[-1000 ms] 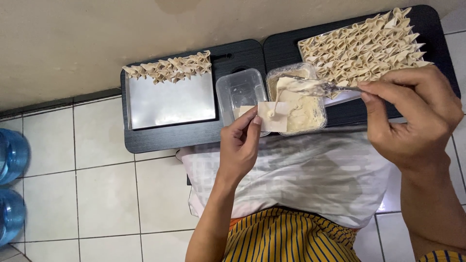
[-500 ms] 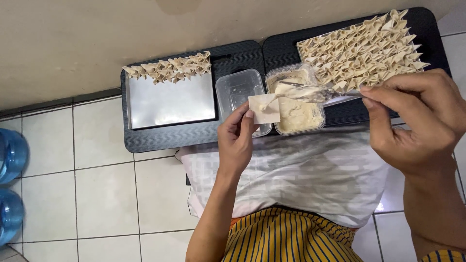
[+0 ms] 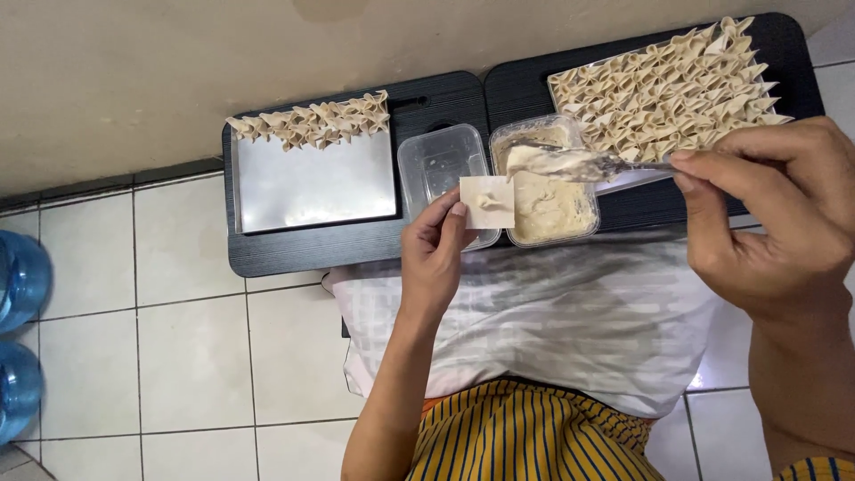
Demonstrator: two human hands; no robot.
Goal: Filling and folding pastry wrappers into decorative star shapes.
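The left hand holds a small square wrapper of pale dough; the thumb and fingers pinch its near edge, and a little blob of filling sits in its middle; the wrapper hangs just above the gap between two plastic tubs. The right hand pinches the handle of a metal spoon between thumb and fingers; the spoon lies flat and its bowl is smeared with creamy paste; it hovers over the tub of filling, just beside the wrapper but not touching it.

The tub of filling is see-through and has pale paste inside; next to it, on its left, sits an empty clear tub.

Both tubs rest on two low black tables set side by side against the wall. On the left table lies a shiny metal tray; one row of folded dumplings sits along its far edge, and the rest of the tray is bare. On the right table lies another tray, packed with many folded dumplings.

A white cloth covers the person's lap, over striped yellow and dark clothes. The floor has white tiles; two blue water bottles lie at the left edge.
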